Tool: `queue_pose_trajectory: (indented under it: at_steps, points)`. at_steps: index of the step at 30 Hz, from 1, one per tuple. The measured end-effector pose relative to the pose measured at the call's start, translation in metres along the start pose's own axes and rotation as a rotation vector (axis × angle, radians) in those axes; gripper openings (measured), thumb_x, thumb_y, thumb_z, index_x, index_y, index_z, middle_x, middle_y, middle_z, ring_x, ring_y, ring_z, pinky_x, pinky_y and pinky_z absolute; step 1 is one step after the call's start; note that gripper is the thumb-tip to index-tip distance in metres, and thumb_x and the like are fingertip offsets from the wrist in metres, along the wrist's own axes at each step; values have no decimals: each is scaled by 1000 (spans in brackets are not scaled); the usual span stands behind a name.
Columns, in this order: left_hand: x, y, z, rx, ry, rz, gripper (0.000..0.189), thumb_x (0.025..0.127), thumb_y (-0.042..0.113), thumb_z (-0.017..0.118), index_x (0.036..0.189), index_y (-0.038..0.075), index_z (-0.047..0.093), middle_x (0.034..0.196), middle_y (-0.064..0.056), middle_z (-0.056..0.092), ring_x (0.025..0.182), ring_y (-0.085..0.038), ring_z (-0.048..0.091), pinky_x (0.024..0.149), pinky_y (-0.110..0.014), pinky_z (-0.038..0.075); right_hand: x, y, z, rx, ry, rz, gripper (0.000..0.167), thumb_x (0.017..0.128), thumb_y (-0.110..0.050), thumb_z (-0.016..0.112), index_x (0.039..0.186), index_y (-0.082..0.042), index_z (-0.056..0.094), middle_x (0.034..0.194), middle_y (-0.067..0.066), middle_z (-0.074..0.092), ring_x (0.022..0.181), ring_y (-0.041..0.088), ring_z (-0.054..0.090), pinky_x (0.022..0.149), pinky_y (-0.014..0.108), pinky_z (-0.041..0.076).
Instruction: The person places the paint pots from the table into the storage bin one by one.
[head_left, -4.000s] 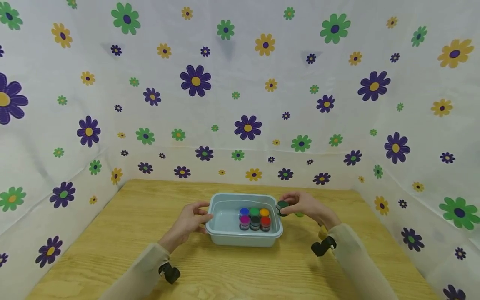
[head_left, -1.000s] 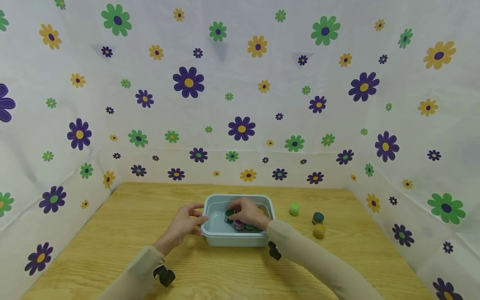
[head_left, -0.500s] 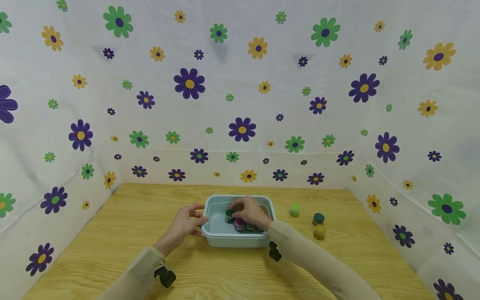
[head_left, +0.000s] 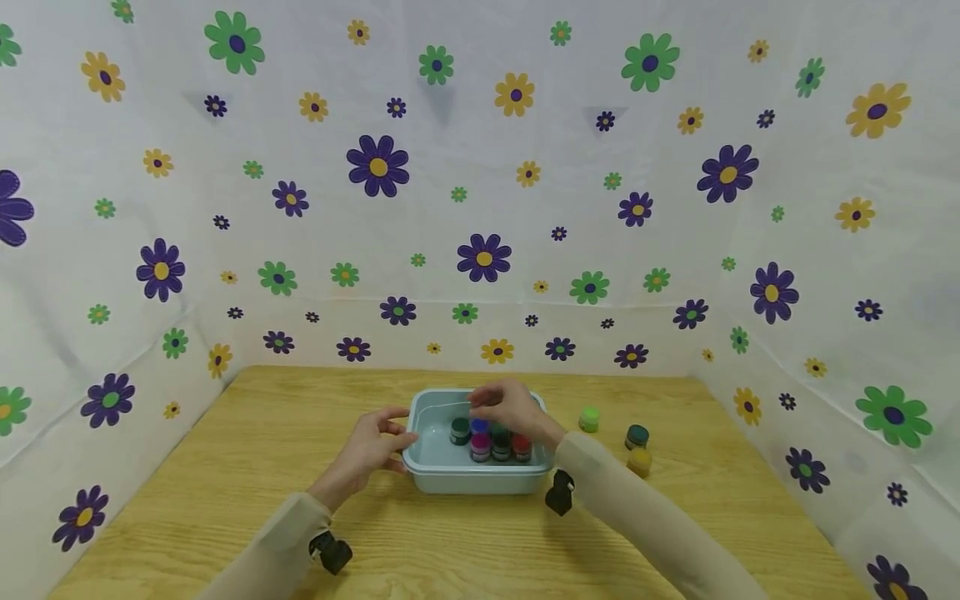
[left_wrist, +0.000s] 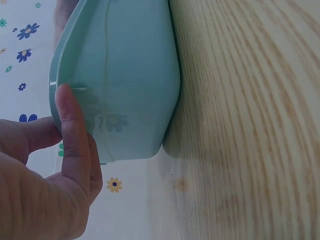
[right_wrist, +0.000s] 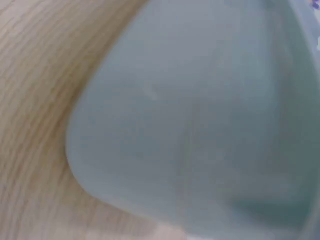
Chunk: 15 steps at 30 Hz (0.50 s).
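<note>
A pale blue plastic basin sits on the table with small paint jars inside. My left hand holds its left rim, thumb and fingers on either side of the wall in the left wrist view. Above the basin hovers my right hand, fingers loosely bent with nothing between them. Below it stand a dark green jar, a blue jar, a magenta jar, a blackish jar and a red jar. The right hand hides the back right of the group. Its wrist view shows only the basin's outside, blurred.
Right of the basin on the wooden table stand a light green jar, a teal jar and a yellow jar, partly behind the right sleeve. A flowered cloth encloses the table's back and sides.
My right hand carried the dark green jar from beyond the right rim into the basin, left of the others. It has since let go and risen up and right. The left hand stays put.
</note>
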<state>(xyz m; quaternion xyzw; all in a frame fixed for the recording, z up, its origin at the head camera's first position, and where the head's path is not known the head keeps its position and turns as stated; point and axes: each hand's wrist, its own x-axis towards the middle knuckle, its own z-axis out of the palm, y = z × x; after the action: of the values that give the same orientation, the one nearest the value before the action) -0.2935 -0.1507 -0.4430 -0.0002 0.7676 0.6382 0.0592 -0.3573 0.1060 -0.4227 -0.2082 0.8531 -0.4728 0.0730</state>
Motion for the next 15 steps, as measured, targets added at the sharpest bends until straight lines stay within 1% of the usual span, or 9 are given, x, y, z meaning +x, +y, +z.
queue_pose_trajectory:
  at_steps: [2, 5, 9, 11, 12, 15]
  points:
    - [0, 0, 0, 2, -2, 1, 49, 91, 3, 68, 138, 4, 52, 103, -16, 56, 78, -26, 66, 55, -37, 61, -2, 0, -7, 33, -10, 8, 29, 90, -14, 72, 116, -1, 68, 107, 8, 71, 93, 15, 67, 84, 31, 59]
    - [0, -1, 1, 0, -1, -2, 50, 90, 2, 68, 137, 3, 53, 104, -17, 56, 80, -29, 67, 55, -38, 61, -4, 2, -17, 76, -50, -4, 33, 91, -15, 71, 119, 1, 66, 114, 15, 69, 96, 18, 67, 87, 32, 59]
    - [2, -2, 1, 1, 5, -1, 50, 90, 2, 68, 137, 4, 53, 103, -17, 57, 79, -28, 67, 55, -37, 61, -8, 3, -33, 107, -88, -48, 35, 92, -15, 69, 123, 1, 64, 122, 23, 65, 101, 24, 67, 88, 33, 59]
    - [3, -3, 1, 3, 7, 1, 49, 90, 2, 68, 137, 4, 53, 103, -16, 57, 78, -26, 67, 54, -36, 61, -12, 3, -41, 95, -87, -67, 34, 92, -15, 69, 123, 0, 65, 122, 24, 65, 101, 26, 67, 87, 34, 59]
    - [3, -3, 1, 5, 5, 4, 49, 90, 2, 68, 137, 4, 53, 103, -16, 57, 78, -26, 67, 54, -36, 60, -14, 3, -44, 94, -83, -71, 34, 92, -15, 69, 122, -1, 65, 122, 24, 65, 101, 28, 67, 87, 36, 59]
    - [3, -2, 2, 7, 3, 2, 49, 90, 2, 67, 137, 4, 53, 104, -16, 57, 78, -25, 67, 55, -37, 61, -19, 3, -54, 96, -58, -63, 31, 92, -15, 69, 120, -3, 67, 119, 22, 67, 103, 33, 66, 87, 40, 59]
